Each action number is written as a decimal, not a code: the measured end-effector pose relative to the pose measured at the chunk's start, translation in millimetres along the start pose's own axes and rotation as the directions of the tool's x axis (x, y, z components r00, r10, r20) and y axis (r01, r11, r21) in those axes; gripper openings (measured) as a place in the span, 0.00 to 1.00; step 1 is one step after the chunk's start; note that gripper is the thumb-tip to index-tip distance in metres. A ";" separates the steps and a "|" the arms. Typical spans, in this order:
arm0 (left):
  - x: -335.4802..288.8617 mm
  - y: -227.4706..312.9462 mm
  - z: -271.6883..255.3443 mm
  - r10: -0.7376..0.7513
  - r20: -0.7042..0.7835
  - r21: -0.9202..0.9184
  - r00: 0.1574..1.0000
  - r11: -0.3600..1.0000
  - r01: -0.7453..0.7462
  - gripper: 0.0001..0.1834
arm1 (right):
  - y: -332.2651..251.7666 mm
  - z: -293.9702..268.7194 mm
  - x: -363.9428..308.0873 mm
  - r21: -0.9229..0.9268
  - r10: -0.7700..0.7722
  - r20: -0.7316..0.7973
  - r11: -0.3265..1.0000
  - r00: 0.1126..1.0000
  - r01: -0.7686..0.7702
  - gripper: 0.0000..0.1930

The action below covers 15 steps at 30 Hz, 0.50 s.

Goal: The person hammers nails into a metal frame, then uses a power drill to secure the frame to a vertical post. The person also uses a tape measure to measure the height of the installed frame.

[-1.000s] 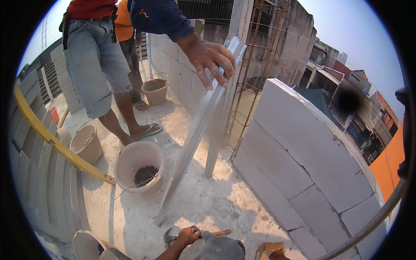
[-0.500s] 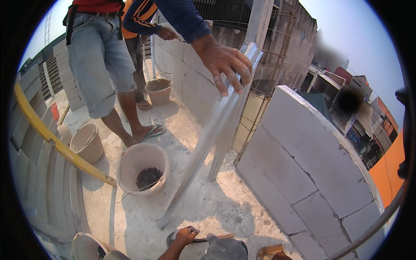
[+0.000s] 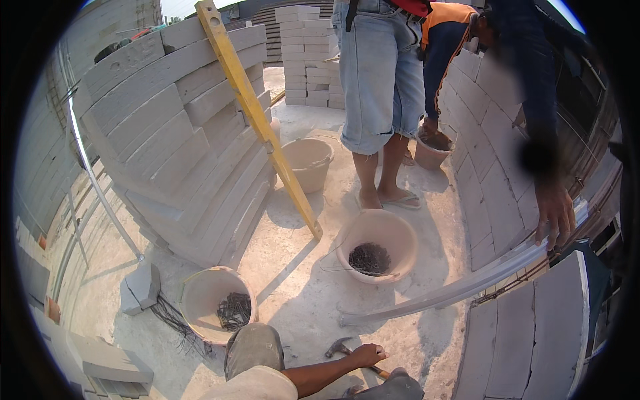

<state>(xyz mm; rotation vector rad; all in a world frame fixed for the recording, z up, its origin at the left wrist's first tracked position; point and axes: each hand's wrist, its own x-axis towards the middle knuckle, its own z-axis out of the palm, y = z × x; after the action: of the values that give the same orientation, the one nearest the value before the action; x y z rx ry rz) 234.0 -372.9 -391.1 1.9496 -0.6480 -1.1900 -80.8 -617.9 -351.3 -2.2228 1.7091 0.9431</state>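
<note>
My left hand [image 3: 368, 355] reaches in from the lower edge beyond my bent knee [image 3: 253, 348], fingers closed together at their tips. Whatever they pinch is too small to make out. A claw hammer [image 3: 341, 347] shows its dark head just left of this hand; its wooden handle passes below the hand and comes out past it. Whether the hand touches the hammer, I cannot tell. My right hand is out of view. A standing co-worker's hand [image 3: 555, 215] rests over the upper end of a long silvery metal channel [image 3: 460, 288], which slants down to the floor.
Two pale buckets hold dark metal pieces: one bucket [image 3: 378, 220] ahead, another [image 3: 193, 293] beside my knee. A yellow spirit level [image 3: 250, 110] leans against stacked grey blocks [image 3: 150, 127]. Low block walls [image 3: 533, 340] stand to the right. Two people stand farther back.
My view has swung left, so the scene sits farther right and the block stack shows fully. The co-worker's hand remains on the metal channel. My left hand stays near the hammer.
</note>
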 end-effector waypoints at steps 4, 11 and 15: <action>-85.6 98.3 -46.8 0.093 -0.092 -0.118 0.991 0.988 -0.103 0.29 | -65.8 -95.5 -56.9 -0.048 -0.171 -0.107 0.985 0.979 0.167 0.27; -220.8 249.4 -138.1 0.015 -0.136 -0.454 0.991 0.888 -0.076 0.27 | -193.1 -252.8 -258.9 0.764 -0.754 -0.338 0.129 0.563 0.632 0.18; -278.3 276.6 -168.3 -0.167 -0.276 -0.688 0.946 0.722 -0.074 0.21 | -219.9 -330.1 -359.4 0.543 -0.846 -0.271 0.261 0.460 0.798 0.20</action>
<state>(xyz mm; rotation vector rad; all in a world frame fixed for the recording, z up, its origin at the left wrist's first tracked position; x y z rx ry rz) 252.3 -276.0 24.4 1.4467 0.0490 -0.9191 194.3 -424.5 65.1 -2.0602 0.4021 0.1193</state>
